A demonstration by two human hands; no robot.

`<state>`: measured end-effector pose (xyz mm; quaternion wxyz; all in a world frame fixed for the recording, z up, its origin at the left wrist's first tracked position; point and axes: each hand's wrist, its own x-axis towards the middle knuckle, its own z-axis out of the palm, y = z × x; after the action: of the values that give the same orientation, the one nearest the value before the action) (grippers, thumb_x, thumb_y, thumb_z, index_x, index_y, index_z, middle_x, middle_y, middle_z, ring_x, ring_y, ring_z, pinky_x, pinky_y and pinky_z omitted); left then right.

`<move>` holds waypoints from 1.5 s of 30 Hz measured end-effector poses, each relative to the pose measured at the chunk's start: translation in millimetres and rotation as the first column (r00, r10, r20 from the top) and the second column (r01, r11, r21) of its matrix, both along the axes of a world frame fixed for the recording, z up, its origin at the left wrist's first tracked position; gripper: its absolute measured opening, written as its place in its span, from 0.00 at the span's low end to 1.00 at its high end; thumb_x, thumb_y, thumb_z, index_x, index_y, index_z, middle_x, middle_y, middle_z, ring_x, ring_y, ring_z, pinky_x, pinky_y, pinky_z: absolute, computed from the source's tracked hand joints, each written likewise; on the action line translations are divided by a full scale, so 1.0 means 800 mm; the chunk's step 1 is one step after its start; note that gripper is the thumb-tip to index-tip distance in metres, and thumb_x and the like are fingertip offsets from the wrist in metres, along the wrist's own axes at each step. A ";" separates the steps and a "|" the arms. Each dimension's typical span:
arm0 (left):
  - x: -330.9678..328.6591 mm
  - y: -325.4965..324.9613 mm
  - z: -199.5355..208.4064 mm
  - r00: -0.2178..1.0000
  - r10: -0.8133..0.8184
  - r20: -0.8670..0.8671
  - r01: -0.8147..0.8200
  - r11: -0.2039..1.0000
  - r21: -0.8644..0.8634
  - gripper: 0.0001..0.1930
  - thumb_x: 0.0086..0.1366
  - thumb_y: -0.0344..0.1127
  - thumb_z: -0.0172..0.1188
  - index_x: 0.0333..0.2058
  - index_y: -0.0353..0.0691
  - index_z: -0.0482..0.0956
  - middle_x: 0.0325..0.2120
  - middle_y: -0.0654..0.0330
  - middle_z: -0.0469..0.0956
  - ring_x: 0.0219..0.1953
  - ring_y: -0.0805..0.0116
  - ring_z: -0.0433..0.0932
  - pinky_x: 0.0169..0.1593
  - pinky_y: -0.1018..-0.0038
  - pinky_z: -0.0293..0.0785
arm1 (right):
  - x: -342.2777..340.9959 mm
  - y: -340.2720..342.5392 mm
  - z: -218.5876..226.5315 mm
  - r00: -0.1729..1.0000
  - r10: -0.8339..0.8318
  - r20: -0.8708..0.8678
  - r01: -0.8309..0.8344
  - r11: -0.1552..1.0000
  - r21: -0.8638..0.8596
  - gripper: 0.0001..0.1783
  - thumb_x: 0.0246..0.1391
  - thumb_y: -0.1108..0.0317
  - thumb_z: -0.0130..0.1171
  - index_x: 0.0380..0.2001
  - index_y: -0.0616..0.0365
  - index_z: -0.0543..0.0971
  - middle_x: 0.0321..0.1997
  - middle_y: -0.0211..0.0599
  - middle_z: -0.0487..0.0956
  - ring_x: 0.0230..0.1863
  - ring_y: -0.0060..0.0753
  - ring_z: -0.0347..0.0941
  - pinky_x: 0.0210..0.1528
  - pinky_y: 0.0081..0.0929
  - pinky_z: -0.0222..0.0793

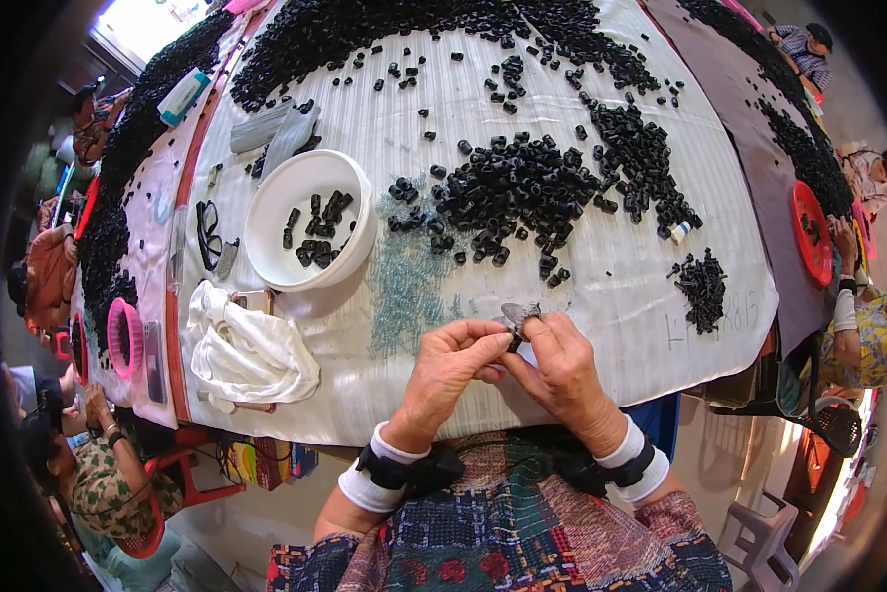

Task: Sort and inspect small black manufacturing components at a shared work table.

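Note:
Just above the table's near edge, my hands meet fingertip to fingertip. My left hand (455, 370) pinches a small black cylindrical piece (515, 341), mostly covered by fingers. Between the thumb and fingers of my right hand (562, 367) is a flat grey oval piece (518, 313), whose exact kind I cannot make out; it sticks out above the black piece. Beyond my hands lies a heap of short black tubular pieces (513, 192). Left of that heap, many tiny blue-green translucent bits (402, 291) are scattered over the white cloth.
A white bowl (363, 222) holding several black pieces stands left, near eyeglasses (208, 237) and a bunched white cloth (251, 345). At right is a pile of thin black bits (702, 291). Co-workers sit at the left (103, 474) and right (863, 326); a red tray (801, 259) is at far right.

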<state>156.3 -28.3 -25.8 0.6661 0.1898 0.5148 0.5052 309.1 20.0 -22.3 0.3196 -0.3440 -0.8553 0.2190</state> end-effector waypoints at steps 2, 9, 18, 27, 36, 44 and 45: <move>-0.003 0.000 -0.001 0.999 -0.009 0.035 0.010 1.000 -0.026 0.09 0.59 0.32 0.60 0.34 0.32 0.79 0.26 0.60 0.79 0.26 0.77 0.77 0.29 0.84 0.75 | 0.001 0.003 0.000 1.000 0.006 -0.004 -0.006 1.000 0.007 0.18 0.36 0.72 0.65 0.32 0.64 0.71 0.27 0.43 0.69 0.29 0.44 0.68 0.29 0.35 0.67; -0.009 -0.001 -0.018 0.996 -0.064 0.063 0.063 0.998 0.019 0.08 0.59 0.31 0.60 0.34 0.32 0.79 0.26 0.59 0.79 0.28 0.75 0.78 0.30 0.83 0.76 | -0.001 -0.005 -0.015 1.000 0.027 0.008 -0.027 0.999 0.023 0.16 0.36 0.73 0.65 0.30 0.63 0.71 0.25 0.42 0.69 0.28 0.45 0.68 0.28 0.34 0.67; -0.006 0.003 -0.011 0.995 -0.053 0.087 0.051 0.998 0.033 0.07 0.57 0.29 0.62 0.31 0.31 0.78 0.26 0.59 0.79 0.25 0.76 0.77 0.30 0.83 0.75 | -0.002 0.003 -0.012 0.998 0.039 -0.050 -0.035 0.995 0.095 0.17 0.35 0.72 0.65 0.31 0.64 0.72 0.26 0.41 0.69 0.28 0.43 0.68 0.28 0.33 0.67; -0.001 0.000 0.009 0.998 -0.023 0.059 0.022 1.000 0.016 0.06 0.56 0.29 0.63 0.31 0.33 0.78 0.26 0.60 0.79 0.25 0.76 0.77 0.30 0.83 0.74 | 0.004 -0.004 0.003 1.000 0.024 -0.011 -0.023 0.997 0.080 0.18 0.37 0.69 0.65 0.33 0.66 0.72 0.26 0.43 0.69 0.29 0.44 0.68 0.29 0.33 0.67; 0.008 -0.006 0.016 0.997 -0.071 0.034 0.070 0.997 0.018 0.06 0.57 0.31 0.62 0.30 0.35 0.79 0.25 0.64 0.78 0.26 0.80 0.75 0.28 0.85 0.72 | 0.013 -0.007 0.009 0.995 0.077 0.067 -0.084 0.991 0.103 0.14 0.41 0.69 0.62 0.30 0.63 0.71 0.25 0.43 0.69 0.28 0.43 0.69 0.29 0.33 0.67; -0.004 -0.011 0.020 0.985 -0.163 -0.052 0.164 0.986 0.015 0.07 0.60 0.31 0.58 0.32 0.33 0.76 0.26 0.58 0.79 0.26 0.75 0.77 0.30 0.83 0.74 | 0.009 -0.005 0.019 0.988 0.153 0.033 -0.155 0.987 0.049 0.14 0.43 0.68 0.62 0.32 0.63 0.72 0.25 0.43 0.71 0.27 0.44 0.69 0.30 0.33 0.68; -0.007 -0.012 0.023 0.989 -0.131 -0.065 0.131 0.991 -0.003 0.07 0.60 0.32 0.58 0.32 0.33 0.76 0.27 0.58 0.79 0.27 0.74 0.78 0.30 0.83 0.74 | 0.006 -0.003 0.021 0.988 0.155 -0.021 -0.155 0.988 -0.007 0.16 0.43 0.68 0.62 0.35 0.64 0.72 0.27 0.44 0.71 0.29 0.45 0.69 0.32 0.33 0.68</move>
<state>150.8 -37.9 -7.7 0.6806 0.2401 0.5225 0.4541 314.2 17.4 -5.7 0.3090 -0.2756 -0.8752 0.2501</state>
